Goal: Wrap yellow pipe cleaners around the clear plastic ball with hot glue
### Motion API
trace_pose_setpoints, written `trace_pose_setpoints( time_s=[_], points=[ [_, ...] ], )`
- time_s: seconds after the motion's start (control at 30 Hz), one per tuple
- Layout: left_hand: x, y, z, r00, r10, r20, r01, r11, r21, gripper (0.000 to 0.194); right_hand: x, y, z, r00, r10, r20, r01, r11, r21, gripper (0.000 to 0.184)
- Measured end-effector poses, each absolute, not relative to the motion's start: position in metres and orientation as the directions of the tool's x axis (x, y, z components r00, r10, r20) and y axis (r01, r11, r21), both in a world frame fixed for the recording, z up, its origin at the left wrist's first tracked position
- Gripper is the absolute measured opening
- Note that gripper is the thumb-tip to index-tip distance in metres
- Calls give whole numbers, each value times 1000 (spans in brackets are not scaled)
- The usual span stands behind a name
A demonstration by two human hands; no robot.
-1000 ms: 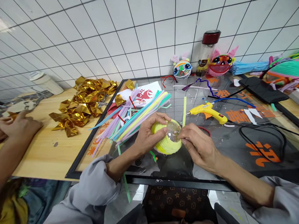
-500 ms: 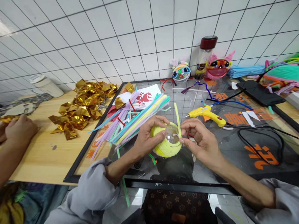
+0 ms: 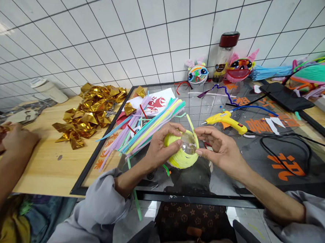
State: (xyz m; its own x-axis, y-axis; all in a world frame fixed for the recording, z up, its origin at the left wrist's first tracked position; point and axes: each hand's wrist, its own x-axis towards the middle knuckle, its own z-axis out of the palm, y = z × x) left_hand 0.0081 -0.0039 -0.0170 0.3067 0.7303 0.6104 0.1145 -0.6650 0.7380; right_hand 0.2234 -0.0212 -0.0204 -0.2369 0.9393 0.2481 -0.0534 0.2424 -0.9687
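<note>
My left hand point(image 3: 163, 143) is closed round the left side of a clear ball point(image 3: 182, 161) wrapped in yellow pipe cleaner. A bare, see-through patch shows at the top of the ball. The free end of a yellow pipe cleaner point(image 3: 190, 122) sticks up and leans left from the far right of the wrap. My right hand point(image 3: 221, 149) presses this pipe cleaner to the ball's right edge, index finger at the far side and thumb nearer me. A yellow glue gun point(image 3: 228, 122) lies to the right, beyond my right hand.
A bundle of coloured pipe cleaners point(image 3: 153, 130) lies left of the ball. Gold folded paper point(image 3: 90, 109) is piled farther left, near another person's hands point(image 3: 15, 138). Two decorated balls, a bottle point(image 3: 223, 63) and a phone point(image 3: 286, 98) stand or lie behind. A black cable point(image 3: 285, 138) loops at right.
The pipe cleaner's free end has gone from upright to leaning left, and more of it lies along the ball's right rim. My right fingers have spread from a pinch. My left hand keeps its hold.
</note>
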Motion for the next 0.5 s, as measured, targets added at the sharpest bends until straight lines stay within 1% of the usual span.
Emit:
trace_pose_setpoints(
  time_s=[0.13, 0.3, 0.5],
  points=[
    [8, -4, -17, 306, 738, 601, 121, -656, 745, 11, 223, -23, -20, -265, 914, 309, -57, 305, -951, 40],
    [7, -4, -17, 311, 740, 597, 121, -654, 747, 15, 222, -24, -19, -271, 888, 373, -58, 371, -927, 40],
    [7, -5, -17, 318, 743, 589, 120, -648, 752, 14, 222, -25, -19, -271, 888, 372, -20, 382, -924, 41]
  ],
)
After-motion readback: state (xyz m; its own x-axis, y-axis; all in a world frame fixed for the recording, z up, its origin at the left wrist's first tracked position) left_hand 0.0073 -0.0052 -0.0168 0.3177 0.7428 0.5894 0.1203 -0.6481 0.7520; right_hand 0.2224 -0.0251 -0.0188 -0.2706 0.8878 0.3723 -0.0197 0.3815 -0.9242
